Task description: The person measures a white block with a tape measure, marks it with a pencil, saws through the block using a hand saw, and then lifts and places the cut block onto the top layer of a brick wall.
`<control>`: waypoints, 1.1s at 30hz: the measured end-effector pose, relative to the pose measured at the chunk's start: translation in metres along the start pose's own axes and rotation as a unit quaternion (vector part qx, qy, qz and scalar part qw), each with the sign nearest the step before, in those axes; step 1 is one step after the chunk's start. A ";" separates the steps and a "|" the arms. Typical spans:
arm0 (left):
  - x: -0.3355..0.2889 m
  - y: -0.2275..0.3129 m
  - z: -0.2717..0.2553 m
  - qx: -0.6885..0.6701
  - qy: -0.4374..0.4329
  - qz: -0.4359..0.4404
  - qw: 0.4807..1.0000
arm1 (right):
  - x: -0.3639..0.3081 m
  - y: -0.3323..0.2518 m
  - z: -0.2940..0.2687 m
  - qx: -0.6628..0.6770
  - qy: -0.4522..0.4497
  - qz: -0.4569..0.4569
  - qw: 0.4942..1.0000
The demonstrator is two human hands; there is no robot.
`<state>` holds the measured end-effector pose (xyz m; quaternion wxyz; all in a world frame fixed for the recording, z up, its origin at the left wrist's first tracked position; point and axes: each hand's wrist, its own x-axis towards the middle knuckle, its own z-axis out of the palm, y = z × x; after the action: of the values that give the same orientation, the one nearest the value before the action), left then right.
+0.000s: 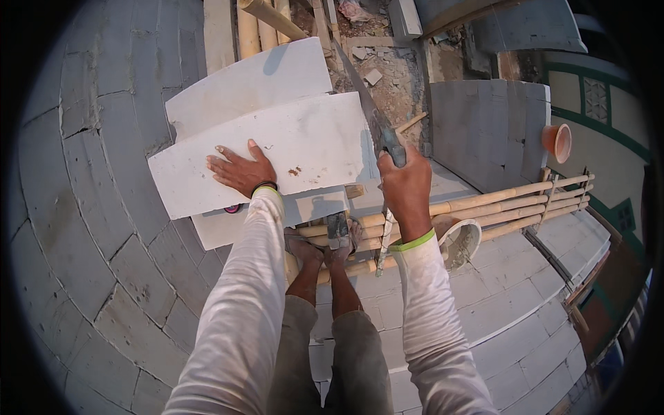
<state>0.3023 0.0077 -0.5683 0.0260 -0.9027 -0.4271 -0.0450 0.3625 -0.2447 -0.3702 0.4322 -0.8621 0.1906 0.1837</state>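
My left hand (243, 169) lies flat on a white lightweight concrete block (311, 142), fingers spread. My right hand (406, 187) is wrapped round the handle of a hand saw (373, 111). Its long blade slants up and away to the left, beside the block's right end; whether the teeth touch the block I cannot tell. Behind this block is a second white block (256, 79), and part of another pale block (315, 206) shows beneath it.
My feet (306, 252) are by bamboo poles (512, 202), high above the ground. A grey tool (337, 232) lies between them. A pale bucket (462, 242) with mortar stands to the right. A block wall (104, 200) rises at left; an orange bucket (557, 142) sits far right.
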 end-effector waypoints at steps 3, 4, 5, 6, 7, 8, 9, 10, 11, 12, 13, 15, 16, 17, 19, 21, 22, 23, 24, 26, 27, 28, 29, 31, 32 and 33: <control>0.015 -0.015 -0.007 0.017 -0.001 -0.005 1.000 | -0.091 0.012 -0.020 0.030 0.004 0.008 0.999; 0.017 -0.013 -0.010 0.017 -0.001 -0.009 1.000 | -0.102 0.013 -0.026 0.040 0.015 -0.009 0.999; 0.014 -0.010 -0.011 0.017 -0.003 -0.002 1.000 | -0.109 0.016 -0.028 0.046 0.025 -0.021 0.998; 0.013 -0.008 -0.011 0.014 -0.003 0.007 1.000 | -0.090 0.006 -0.021 0.054 0.029 0.023 0.998; 0.011 -0.007 -0.010 0.012 -0.002 0.006 1.000 | -0.056 -0.002 -0.008 0.016 0.021 0.003 1.000; 0.010 -0.003 -0.007 0.006 0.005 0.005 1.000 | -0.020 -0.010 0.003 -0.021 0.016 -0.019 0.999; 0.008 0.008 -0.005 -0.008 0.010 0.004 1.000 | 0.011 -0.013 0.006 -0.026 0.029 -0.020 0.999; 0.007 0.011 -0.003 -0.012 0.011 0.005 1.000 | 0.027 -0.007 0.012 -0.028 0.034 -0.015 0.999; 0.008 0.007 -0.005 -0.020 0.004 0.000 1.000 | 0.028 -0.002 0.017 -0.024 0.031 -0.015 0.999; 0.008 0.006 -0.007 -0.031 -0.004 -0.005 1.000 | 0.028 0.004 0.020 -0.017 0.034 -0.022 0.999; 0.012 0.000 -0.010 -0.032 -0.004 -0.005 0.999 | 0.028 0.009 0.020 -0.012 0.038 -0.029 0.999; 0.033 -0.017 -0.010 -0.059 -0.045 -0.079 0.994 | 0.023 0.009 0.015 -0.067 0.068 -0.088 0.992; 0.050 -0.028 0.001 -0.022 0.042 -0.097 0.994 | 0.023 0.006 0.017 -0.017 0.032 -0.058 0.998; 0.054 -0.027 0.007 -0.024 0.041 -0.098 0.994 | 0.022 0.010 0.015 0.023 -0.002 -0.023 0.999; 0.065 -0.035 0.015 -0.007 0.046 -0.155 0.987 | -0.023 0.014 0.006 -0.008 0.022 -0.056 0.998; 0.059 -0.051 0.018 0.018 0.034 -0.152 0.988 | -0.097 0.027 -0.013 0.036 0.014 0.021 0.999; 0.062 -0.047 0.018 0.025 0.030 -0.147 0.988 | -0.136 0.038 -0.028 0.018 0.024 0.010 1.000; 0.062 -0.039 0.019 0.030 0.023 -0.142 0.989 | -0.157 0.043 -0.038 -0.002 0.035 -0.001 0.999; 0.059 -0.036 0.017 0.012 0.025 -0.140 0.990 | -0.155 0.037 -0.039 -0.007 0.035 -0.002 0.999; 0.057 -0.036 0.012 0.020 0.021 -0.133 0.991 | -0.154 0.023 -0.034 -0.036 0.034 0.026 0.998; 0.060 -0.038 0.011 0.028 0.026 -0.124 0.992 | -0.135 0.021 -0.021 -0.031 0.041 0.009 0.999; 0.063 -0.034 0.010 0.027 0.028 -0.124 0.992 | -0.099 0.016 -0.006 -0.027 0.049 -0.008 0.998; 0.063 -0.033 0.009 0.024 0.030 -0.125 0.991 | -0.062 0.006 0.008 -0.040 0.051 -0.030 0.997; 0.065 -0.025 0.011 0.013 0.028 -0.119 0.992 | 0.004 -0.010 0.022 -0.057 0.042 -0.028 0.997; 0.064 -0.024 0.014 0.017 0.016 -0.123 0.992 | 0.018 -0.010 0.022 -0.056 0.024 0.000 0.998; 0.063 -0.023 0.016 0.020 0.004 -0.127 0.992 | 0.012 -0.003 0.022 -0.055 0.027 0.008 0.998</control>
<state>0.3252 0.0718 -0.5777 0.0394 -0.8405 -0.5386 -0.0428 0.3714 -0.2271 -0.3860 0.3775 -0.8874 0.1988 0.1743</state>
